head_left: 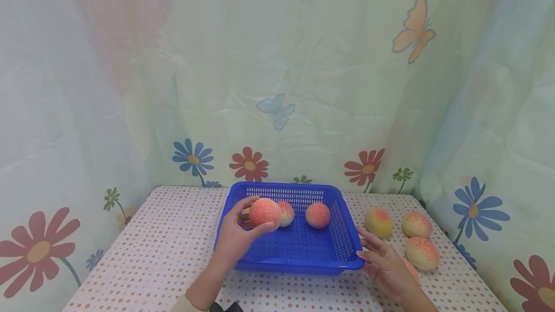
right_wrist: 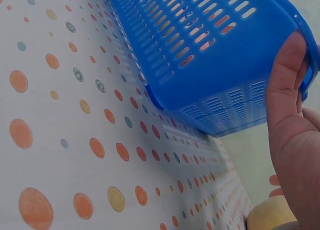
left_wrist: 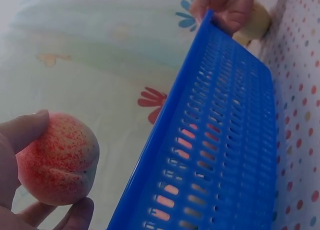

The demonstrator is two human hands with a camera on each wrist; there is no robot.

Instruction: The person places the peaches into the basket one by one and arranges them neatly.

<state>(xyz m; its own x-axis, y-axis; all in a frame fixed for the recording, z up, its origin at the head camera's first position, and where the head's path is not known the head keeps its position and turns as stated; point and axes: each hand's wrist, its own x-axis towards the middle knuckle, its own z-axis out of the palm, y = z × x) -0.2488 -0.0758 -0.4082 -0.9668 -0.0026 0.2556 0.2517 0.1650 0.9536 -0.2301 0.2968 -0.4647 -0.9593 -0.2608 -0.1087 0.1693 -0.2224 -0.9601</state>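
My left hand grips a red-blushed peach between thumb and fingers, over the left part of a blue plastic basket. From the left wrist view, the same peach shows its crease and sits higher than the basket's rim. My right hand pinches the basket's right rim near the front corner; its thumb lies against the rim in the right wrist view. Inside the basket lie a peach towards the right and another peach, partly hidden behind the held one.
Right of the basket, on the dotted tablecloth, rest a yellow-orange peach and two paler peaches, one farther back. Another peach is half hidden behind my right hand. A flower-printed curtain encloses the table's back and sides.
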